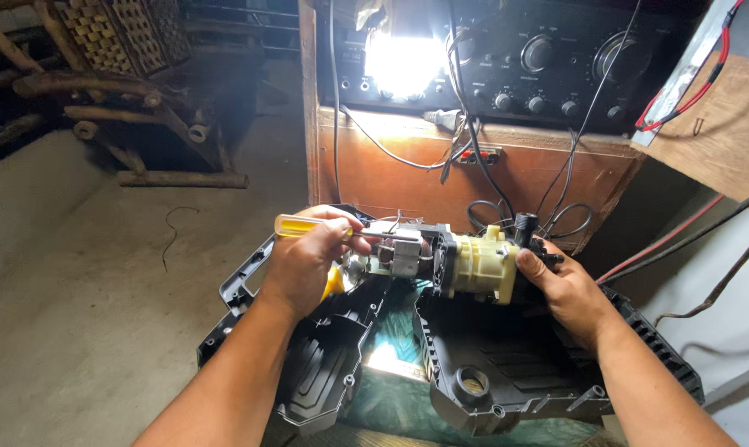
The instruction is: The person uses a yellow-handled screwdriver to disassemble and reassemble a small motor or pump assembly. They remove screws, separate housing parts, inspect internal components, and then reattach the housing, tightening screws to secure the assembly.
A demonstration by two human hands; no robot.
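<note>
So here's the setup: the left hand (304,265) has its fingers wrapped tight round a yellow-handled screwdriver (308,226), shaft pointing right into the motor assembly (441,258). That motor sits in the middle of the view, held up just above the two black plastic housing halves (490,364), so it's not resting in either shell. The right hand (561,290) grips the far right end of it, fingers closed around the cream-coloured pump block (484,263) next to the black threaded fitting (526,223).

Handling-wise, I'd guess this thing is pretty heavy for its size, all metal windings and laminations at the left end, and completely stiff. The plastic pump end looks like the safest place to hold, which is where the right hand already is. I'd stay off the thin wires near the motor's top, they look easy to snap. The bare metal could be greasy and slippery, can't tell from here.

The housing halves lie open on a greenish sheet (391,397) on the floor. Behind them stands a wooden cabinet (441,170) with a black amplifier (548,58) on top, cables hanging down everywhere.
</note>
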